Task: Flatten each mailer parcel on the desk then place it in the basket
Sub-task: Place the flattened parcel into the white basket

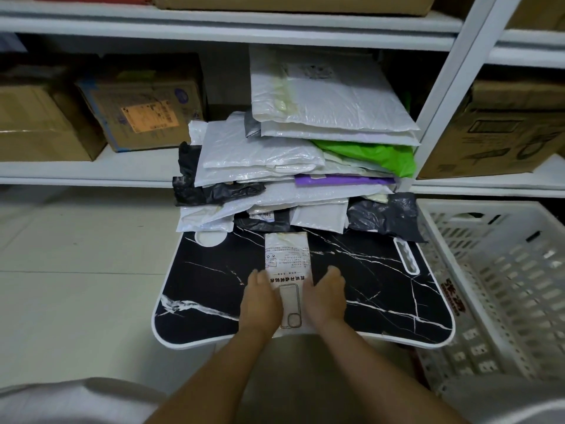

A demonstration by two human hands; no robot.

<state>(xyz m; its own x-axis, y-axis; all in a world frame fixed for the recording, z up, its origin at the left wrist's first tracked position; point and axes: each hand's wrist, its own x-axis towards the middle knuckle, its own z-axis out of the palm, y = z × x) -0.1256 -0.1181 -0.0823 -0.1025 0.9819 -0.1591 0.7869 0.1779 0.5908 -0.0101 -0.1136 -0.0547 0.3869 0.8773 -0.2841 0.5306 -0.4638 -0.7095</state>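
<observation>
Mailer parcel [287, 270] between both hands' fingers [260, 278]

We see a black surface [367, 270] veined with white marble lines and edged in white; on it a white parcel [287, 270] printed with dark text and a grey outline drawing; behind, a pile of white, black, purple and bright green mailers [293, 166]; the basket [504, 270] is white with red lettering; the boxes [137, 111] are brown.
</observation>
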